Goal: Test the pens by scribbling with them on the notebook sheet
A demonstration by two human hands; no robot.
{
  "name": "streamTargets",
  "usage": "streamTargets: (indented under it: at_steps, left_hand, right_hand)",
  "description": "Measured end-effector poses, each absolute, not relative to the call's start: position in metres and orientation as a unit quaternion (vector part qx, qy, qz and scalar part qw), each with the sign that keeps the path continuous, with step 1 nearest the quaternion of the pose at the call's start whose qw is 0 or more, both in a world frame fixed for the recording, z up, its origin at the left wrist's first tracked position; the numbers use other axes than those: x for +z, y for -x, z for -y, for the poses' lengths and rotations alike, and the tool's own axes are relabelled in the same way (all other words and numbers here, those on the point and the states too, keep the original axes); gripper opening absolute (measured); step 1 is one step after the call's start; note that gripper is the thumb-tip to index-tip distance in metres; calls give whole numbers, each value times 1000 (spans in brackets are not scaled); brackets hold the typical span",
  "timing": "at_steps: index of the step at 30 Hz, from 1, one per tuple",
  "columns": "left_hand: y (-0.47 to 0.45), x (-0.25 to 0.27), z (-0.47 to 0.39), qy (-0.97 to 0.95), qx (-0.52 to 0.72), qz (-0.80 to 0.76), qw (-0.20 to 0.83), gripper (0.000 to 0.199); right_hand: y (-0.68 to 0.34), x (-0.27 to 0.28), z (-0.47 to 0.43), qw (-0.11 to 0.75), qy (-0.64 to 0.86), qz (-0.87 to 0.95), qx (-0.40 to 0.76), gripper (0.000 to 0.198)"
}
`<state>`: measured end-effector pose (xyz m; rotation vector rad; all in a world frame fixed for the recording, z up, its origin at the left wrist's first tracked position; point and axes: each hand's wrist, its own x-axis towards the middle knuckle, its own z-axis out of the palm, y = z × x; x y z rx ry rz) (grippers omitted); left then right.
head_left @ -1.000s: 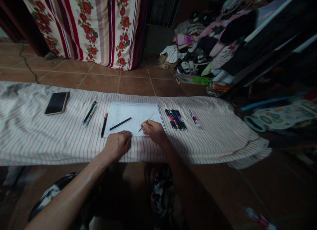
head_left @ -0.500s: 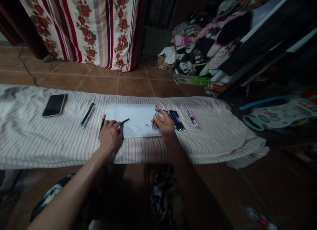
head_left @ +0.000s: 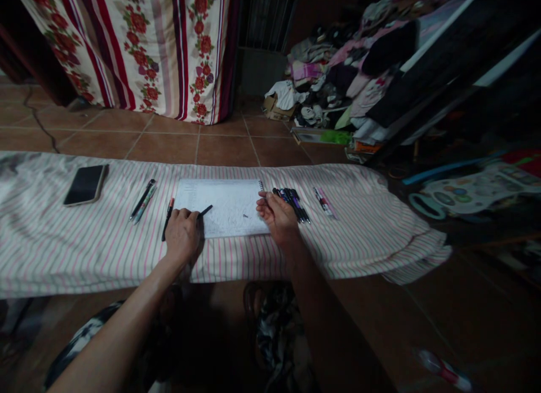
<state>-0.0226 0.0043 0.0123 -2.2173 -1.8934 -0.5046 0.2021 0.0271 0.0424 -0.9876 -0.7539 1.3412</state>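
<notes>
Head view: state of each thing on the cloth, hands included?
Smartphone: flat, screen dark
Left pen pair: side by side
Orange-ended pen: lying flat
Spiral notebook: flat, page marked
Left hand: over notebook's edge
Black pen: partly hidden by left hand
Right hand: fingers curled, grip unclear
Dark pens: bunched
Pink pens: lying flat

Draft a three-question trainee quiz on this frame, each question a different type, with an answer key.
1. Which hand is nearer the spiral binding of the notebook?
A) left
B) right
2. True or false: the phone lies to the left of the notebook.
3. Fill in: the cloth under the notebook is patterned with ____.

Key:
1. B, the right hand
2. True
3. stripes
</notes>
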Motion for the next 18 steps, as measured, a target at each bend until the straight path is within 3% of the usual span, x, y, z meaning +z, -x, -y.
streamTargets:
  at_steps: [3,7,14,18]
  left_hand:
    - [21,12,-2,738,-191,644,63,32]
    - [14,18,4,728,-253,635,-58,34]
    - [1,18,7,716,-325,596,-160,25]
    - [0,15,7,724,-322,582,-182,23]
  right_hand:
    - [-203,48,-28,635,367,274,621,10]
    - [-201,53,-28,668,298,236,640,9]
    - [-189,45,-28,634,334,212,665,11]
    - [-184,43,-28,656,338,224,637,12]
